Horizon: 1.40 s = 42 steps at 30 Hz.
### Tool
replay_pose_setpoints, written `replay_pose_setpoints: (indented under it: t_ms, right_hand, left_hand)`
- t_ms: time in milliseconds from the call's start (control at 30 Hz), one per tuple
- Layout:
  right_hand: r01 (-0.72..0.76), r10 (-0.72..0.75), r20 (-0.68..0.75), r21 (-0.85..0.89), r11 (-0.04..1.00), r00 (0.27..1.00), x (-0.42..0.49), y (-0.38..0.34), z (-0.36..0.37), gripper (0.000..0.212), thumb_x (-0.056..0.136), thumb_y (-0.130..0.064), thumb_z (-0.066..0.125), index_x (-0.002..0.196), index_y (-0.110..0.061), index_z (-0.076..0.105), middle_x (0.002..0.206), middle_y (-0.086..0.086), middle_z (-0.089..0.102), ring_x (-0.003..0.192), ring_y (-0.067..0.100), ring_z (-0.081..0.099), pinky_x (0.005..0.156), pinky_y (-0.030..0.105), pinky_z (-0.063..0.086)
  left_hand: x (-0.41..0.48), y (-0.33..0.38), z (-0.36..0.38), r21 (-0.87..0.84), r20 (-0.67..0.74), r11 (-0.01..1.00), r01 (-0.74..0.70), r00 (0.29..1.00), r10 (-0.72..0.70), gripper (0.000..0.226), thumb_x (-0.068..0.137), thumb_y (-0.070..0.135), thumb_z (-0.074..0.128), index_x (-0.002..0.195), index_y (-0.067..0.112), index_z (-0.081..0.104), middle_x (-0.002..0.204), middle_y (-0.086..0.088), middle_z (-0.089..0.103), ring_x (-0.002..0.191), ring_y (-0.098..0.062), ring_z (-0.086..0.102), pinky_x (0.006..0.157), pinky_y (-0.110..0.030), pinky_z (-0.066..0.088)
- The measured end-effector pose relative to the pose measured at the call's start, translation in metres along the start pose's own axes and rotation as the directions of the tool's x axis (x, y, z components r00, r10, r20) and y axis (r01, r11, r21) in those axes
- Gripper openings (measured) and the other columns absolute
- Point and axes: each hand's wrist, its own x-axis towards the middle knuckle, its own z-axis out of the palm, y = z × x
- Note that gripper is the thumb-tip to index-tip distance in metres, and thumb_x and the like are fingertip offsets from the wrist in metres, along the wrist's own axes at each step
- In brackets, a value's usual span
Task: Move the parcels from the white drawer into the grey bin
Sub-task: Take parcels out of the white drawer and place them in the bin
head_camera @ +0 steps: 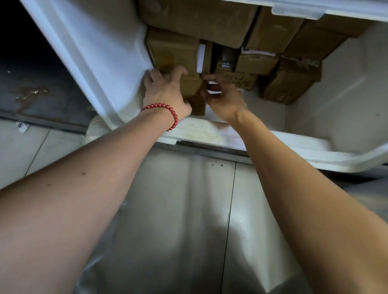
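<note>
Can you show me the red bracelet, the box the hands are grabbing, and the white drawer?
red bracelet [162, 105], head view, on its topmost beads.
cardboard box [192, 88], head view, on its bare brown face.
white drawer [99, 48], head view, on its left inner wall.

The white drawer [98, 55] stands open; brown cardboard parcels [274, 30] lie stacked at its far end, some with white labels; the small parcel [192, 89] at the stack's front left is gripped by the left hand [167, 92] and right hand [224, 98].
</note>
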Motion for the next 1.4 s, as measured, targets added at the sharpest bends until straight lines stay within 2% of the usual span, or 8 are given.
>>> replay_pose_setpoints:
  t_ms: [200, 367, 500, 733, 833, 933, 1233, 1400]
  right_hand:
    - [-0.020, 0.022, 0.022, -0.076, 0.997, 1.000, 0.010, -0.003, -0.003, 0.050, 0.097, -0.022, 0.054, 0.144, -0.030, 0.038, 0.129, -0.006, 0.060, 0.122, 0.009, 0.050, 0.102, 0.022, 0.033]
    - [-0.053, 0.051, -0.026, -0.054, 0.997, 0.998, 0.021, 0.000, 0.002, 0.036, 0.098, -0.033, 0.053, 0.130, -0.019, 0.057, 0.138, -0.003, 0.054, 0.126, 0.017, 0.048, 0.091, 0.020, 0.032]
    - [-0.114, 0.115, -0.012, 0.081, 0.990, 0.993, 0.022, 0.003, 0.012, 0.047, 0.100, -0.032, 0.046, 0.146, -0.030, 0.035, 0.133, 0.000, 0.059, 0.123, 0.019, 0.052, 0.104, 0.034, 0.043]
    - [-0.114, 0.112, 0.024, 0.241, 0.964, 0.993, 0.016, -0.006, -0.004, 0.044, 0.101, -0.034, 0.045, 0.144, -0.028, 0.038, 0.132, -0.005, 0.057, 0.117, 0.012, 0.052, 0.102, 0.034, 0.044]
    - [-0.076, 0.074, 0.017, 0.261, 0.962, 0.997, 0.010, -0.010, -0.011, 0.048, 0.102, -0.036, 0.042, 0.148, -0.028, 0.031, 0.124, -0.012, 0.054, 0.104, 0.004, 0.049, 0.089, 0.024, 0.043]
    - [-0.100, 0.094, 0.033, 0.274, 0.956, 0.995, 0.002, -0.012, -0.012, 0.049, 0.103, -0.042, 0.033, 0.149, -0.028, 0.027, 0.149, -0.001, 0.040, 0.131, 0.019, 0.042, 0.102, 0.035, 0.039]
    - [-0.109, 0.111, 0.012, 0.344, 0.933, 0.994, -0.036, -0.032, -0.027, 0.038, 0.105, -0.036, 0.030, 0.137, -0.023, 0.046, 0.129, -0.001, 0.057, 0.123, 0.022, 0.052, 0.104, 0.052, 0.043]
    - [-0.030, 0.006, 0.059, 0.407, 0.913, 0.998, -0.086, -0.041, -0.025, 0.042, 0.105, -0.029, 0.032, 0.147, -0.031, 0.028, 0.134, 0.000, 0.053, 0.122, 0.019, 0.052, 0.093, 0.048, 0.051]
  left_hand:
    - [0.011, 0.001, -0.006, 0.045, 0.014, 0.998, 0.042, 0.999, -0.042, 0.077, 0.082, 0.038, 0.066, 0.145, 0.034, 0.022, 0.143, -0.021, 0.025, 0.134, -0.041, 0.025, 0.107, -0.044, 0.033]
    - [0.016, 0.008, -0.007, 0.134, 0.063, 0.990, 0.045, 0.997, -0.054, 0.092, 0.082, 0.044, 0.066, 0.150, 0.036, 0.005, 0.142, -0.025, 0.024, 0.128, -0.044, 0.028, 0.102, -0.043, 0.036]
    - [0.024, 0.012, -0.006, 0.164, 0.104, 0.985, 0.047, 0.992, -0.065, 0.103, 0.079, 0.047, 0.067, 0.150, 0.035, -0.006, 0.139, -0.028, 0.032, 0.125, -0.044, 0.031, 0.101, -0.045, 0.032]
    - [0.032, 0.011, -0.008, -0.117, 0.042, 0.991, 0.063, 0.997, -0.058, 0.093, 0.065, 0.060, 0.075, 0.139, 0.021, 0.035, 0.131, -0.014, 0.042, 0.104, -0.030, 0.048, 0.078, -0.027, 0.041]
    - [0.034, 0.010, -0.017, -0.140, -0.017, 0.990, 0.022, 1.000, -0.024, 0.100, 0.060, 0.066, 0.075, 0.141, 0.025, 0.033, 0.140, -0.008, 0.040, 0.127, -0.030, 0.038, 0.099, -0.034, 0.037]
    - [0.023, 0.008, -0.026, -0.288, -0.086, 0.958, -0.010, 0.996, -0.016, 0.095, 0.067, 0.051, 0.079, 0.144, 0.024, 0.031, 0.149, -0.004, 0.033, 0.137, -0.025, 0.032, 0.110, -0.035, 0.033]
    - [-0.021, 0.004, -0.056, -0.427, -0.224, 0.901, -0.079, 0.974, -0.021, 0.070, 0.076, 0.055, 0.070, 0.133, 0.021, 0.048, 0.128, 0.000, 0.056, 0.116, -0.016, 0.052, 0.084, -0.017, 0.037]
    - [-0.055, -0.006, -0.078, -0.507, -0.152, 0.857, -0.096, 0.988, 0.020, 0.078, 0.075, 0.054, 0.071, 0.141, 0.026, 0.040, 0.139, 0.000, 0.049, 0.125, -0.019, 0.047, 0.094, -0.024, 0.036]
